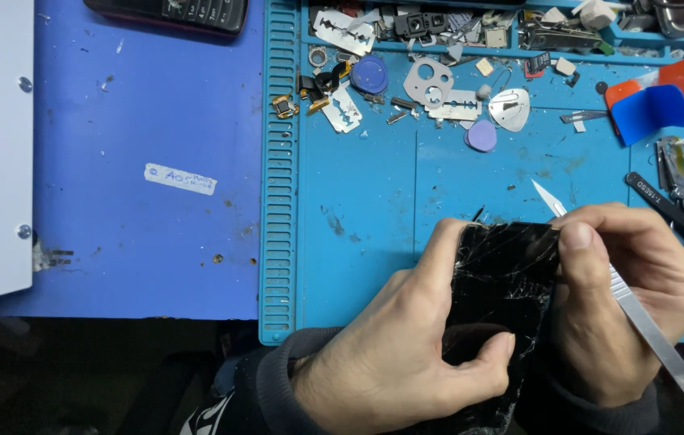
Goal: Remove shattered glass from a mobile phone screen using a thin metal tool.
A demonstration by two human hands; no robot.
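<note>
in the head view, the left hand is wrapping around the left edge of a black, flat smartphone with badly shattered glass, its fingers curled over the top corner and the thumb pressing across the lower face. the phone is being held just above the near edge of a bright blue ribbed silicone work mat, tilted a little toward the camera. the right hand is closing on the phone's right edge, thumb lying on the cracked glass, while the same hand is also pinching a slim silver metal scalpel with a pointed blade; the blade tip is sticking out past the phone's upper right corner and the handle is running back under the palm.

as far as this view is showing, the glass is remaining seated on the phone all round, cracked but not lifted, so the separating work is looking barely begun and most of it is left. whether the blade is touching the seam cannot be told.

further up the mat, razor blades, a round blue plastic disc, a lilac pick and small metal parts are lying scattered. red and blue plastic pry cards are resting at the right.
</note>
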